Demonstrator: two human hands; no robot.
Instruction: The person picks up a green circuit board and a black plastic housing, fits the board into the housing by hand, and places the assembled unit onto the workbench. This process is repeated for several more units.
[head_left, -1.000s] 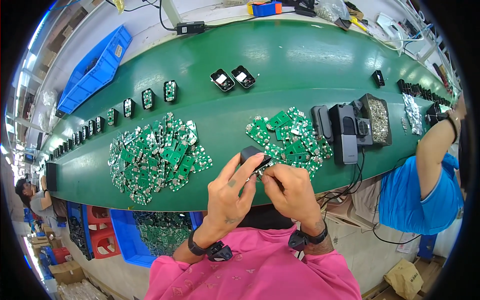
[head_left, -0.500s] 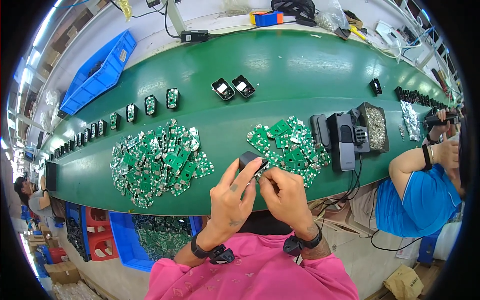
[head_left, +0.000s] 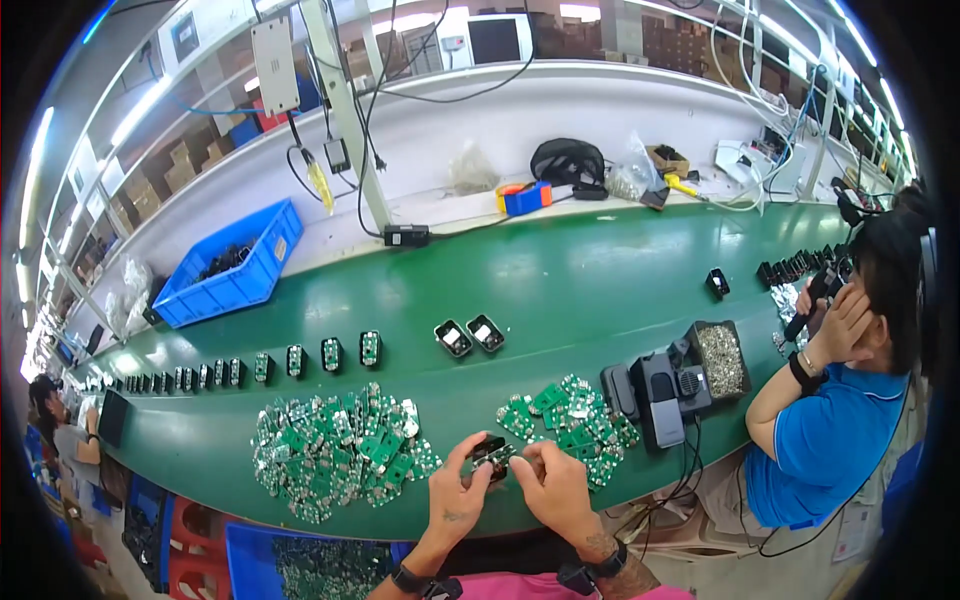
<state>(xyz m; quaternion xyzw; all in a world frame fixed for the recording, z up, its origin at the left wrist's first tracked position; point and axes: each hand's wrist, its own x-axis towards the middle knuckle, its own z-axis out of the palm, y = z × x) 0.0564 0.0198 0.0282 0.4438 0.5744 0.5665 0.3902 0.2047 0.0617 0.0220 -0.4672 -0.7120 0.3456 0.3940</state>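
Observation:
My left hand [head_left: 456, 498] grips a small black plastic housing [head_left: 487, 447] by its sides, over the table in front of me. Inside the housing some small silvery and dark parts show, too fine to name. My right hand [head_left: 556, 492] is beside it with fingers curled and thumb tip at the housing's right edge; what the fingertips pinch, if anything, is hidden. Just right of the housing lies a small pile of green circuit boards [head_left: 580, 425], and to the left a larger pile of circuit boards [head_left: 340, 455].
A row of black housings with boards [head_left: 332, 353] runs leftward. Two open black housings [head_left: 453, 339] stand farther back. At right are a black-grey device [head_left: 662, 400] with cables and a tray of small metal parts [head_left: 720, 362]. A blue crate [head_left: 230, 265] stands far left; a person in blue [head_left: 825, 430] sits right.
The view has tilted upward, so the table appears lower. The black housing has turned so its inside shows. My right thumb has straightened toward it.

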